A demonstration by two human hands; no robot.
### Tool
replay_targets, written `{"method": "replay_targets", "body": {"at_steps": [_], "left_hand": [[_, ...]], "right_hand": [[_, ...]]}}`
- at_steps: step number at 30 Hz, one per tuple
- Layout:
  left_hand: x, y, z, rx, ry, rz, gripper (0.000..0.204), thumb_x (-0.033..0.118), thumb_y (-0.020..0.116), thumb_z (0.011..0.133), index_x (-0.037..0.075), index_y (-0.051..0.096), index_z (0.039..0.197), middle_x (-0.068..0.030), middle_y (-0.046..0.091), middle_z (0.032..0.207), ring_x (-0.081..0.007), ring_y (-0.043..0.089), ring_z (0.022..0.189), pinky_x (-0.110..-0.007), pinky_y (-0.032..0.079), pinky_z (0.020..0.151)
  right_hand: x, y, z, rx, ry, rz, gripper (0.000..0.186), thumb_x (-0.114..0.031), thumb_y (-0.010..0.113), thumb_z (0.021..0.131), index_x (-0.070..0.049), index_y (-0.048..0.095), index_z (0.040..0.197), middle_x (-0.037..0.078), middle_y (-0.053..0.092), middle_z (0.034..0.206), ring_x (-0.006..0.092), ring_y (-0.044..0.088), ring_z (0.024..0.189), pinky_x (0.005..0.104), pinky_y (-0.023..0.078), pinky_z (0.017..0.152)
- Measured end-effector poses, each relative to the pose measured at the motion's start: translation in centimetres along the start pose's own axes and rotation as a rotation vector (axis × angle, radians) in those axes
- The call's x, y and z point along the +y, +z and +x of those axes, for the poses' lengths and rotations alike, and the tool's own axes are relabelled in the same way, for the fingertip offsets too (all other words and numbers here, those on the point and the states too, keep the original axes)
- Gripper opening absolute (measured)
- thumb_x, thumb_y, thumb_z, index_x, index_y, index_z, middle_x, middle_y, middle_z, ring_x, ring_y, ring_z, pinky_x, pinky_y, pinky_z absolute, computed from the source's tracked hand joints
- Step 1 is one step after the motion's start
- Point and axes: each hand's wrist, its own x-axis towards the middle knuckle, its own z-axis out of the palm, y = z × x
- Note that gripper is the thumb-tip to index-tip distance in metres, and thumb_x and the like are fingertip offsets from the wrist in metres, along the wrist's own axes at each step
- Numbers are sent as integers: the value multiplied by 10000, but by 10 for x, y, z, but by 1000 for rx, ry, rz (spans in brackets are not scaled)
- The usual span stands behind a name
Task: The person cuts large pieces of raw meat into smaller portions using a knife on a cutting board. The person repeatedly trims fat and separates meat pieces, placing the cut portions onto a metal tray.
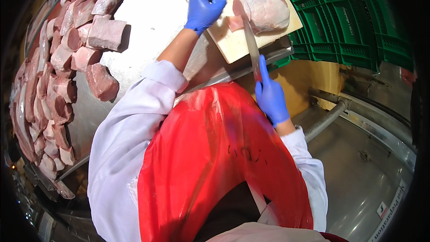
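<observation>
A large pale pink meat joint (268,12) with a whitish fat layer lies on the cream cutting board (230,47). My right hand (272,98), in a blue glove, grips a long knife (251,45) by its handle, index finger stretched along it. The blade reaches forward over the board to the joint's left end. A small pink piece of meat (234,23) rests beside the blade, at the joint's near left. Over the board's left part, my blue-gloved left hand (206,10) is curled into a loose fist, apart from the joint; nothing shows in it.
Many cut meat chunks (106,35) are heaped along the left of the steel table (154,13). Green plastic crates (333,22) stand right of the board. Metal pipe rails (327,118) run below at the right. A red apron (215,152) covers my front.
</observation>
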Motion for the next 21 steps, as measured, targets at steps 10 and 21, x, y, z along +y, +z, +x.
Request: {"method": "replay_targets", "body": {"at_steps": [10,21], "left_hand": [[1,31,37,-277,-9,477,390,367,708,717,40,746,926,-208,726,941,-366,702,908,-403,554,825],[-21,15,26,-285,165,357,309,296,710,804,43,736,979,-168,728,868,-280,712,773,-363,557,760]], "right_hand": [[5,-50,37,305,136,413,746,-102,540,906,-142,240,1587,213,668,766,315,674,608,406,521,589],[-80,-77,224,133,278,-33,605,-299,542,926,-24,423,1452,208,732,892,323,724,820,421,554,793]]}}
